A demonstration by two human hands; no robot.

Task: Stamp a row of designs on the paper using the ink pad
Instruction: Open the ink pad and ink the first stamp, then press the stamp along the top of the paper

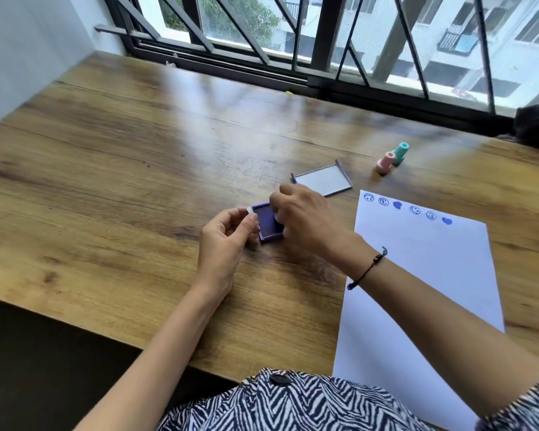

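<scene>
A small purple ink pad (266, 223) lies open on the wooden table (122, 157). My left hand (227, 241) steadies its left edge with thumb and fingertips. My right hand (305, 217) presses a pale stamp, mostly hidden under the fingers, down onto the pad's right side. A white sheet of paper (423, 275) lies to the right, with a row of several blue prints (406, 209) along its top edge: smiley faces and hearts.
The ink pad's clear lid (322, 181) rests behind my right hand. A pink stamp (386, 162) and a teal stamp (400, 153) stand beyond the paper. A barred window runs along the table's far edge. The table's near edge is at my body.
</scene>
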